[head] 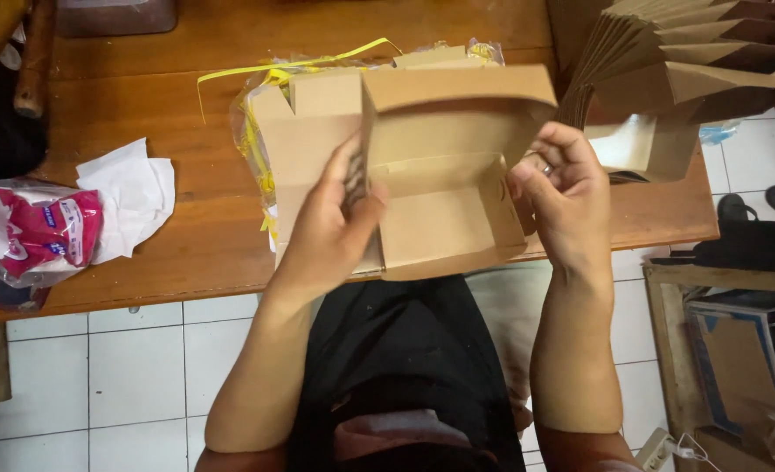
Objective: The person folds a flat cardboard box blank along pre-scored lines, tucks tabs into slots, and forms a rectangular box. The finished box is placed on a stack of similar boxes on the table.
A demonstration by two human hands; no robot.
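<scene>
Head view, looking straight down: both hands are on a brown cardboard box (444,188), half-formed, held above the near edge of the wooden table (186,236). This looks like the folding-up step: the back wall and lid stand upright, the floor panel lies flat, and the side walls are being brought in.

The left hand (330,227) presses the box's left wall, thumb inside and fingers (350,166) flat on the outside, so its grip is pinched on that panel. The right hand (562,188) curls at the box's right corner, fingertips (545,157) closed on a small side flap. My read: the next move calls for tucking that flap into its slot while the left wall stays square.

The board is matte kraft, stiff, with crisp creases and cut tabs. Behind the box lies a flat stack of unfolded blanks (295,122) in crinkly clear plastic wrap with a thin yellow strap (274,70). To the right of the box, finished boxes (693,61) sit nested in a fanned row. Well to the left lie crumpled white tissue (134,192) and a glossy red-and-white soft pack (42,232).
</scene>
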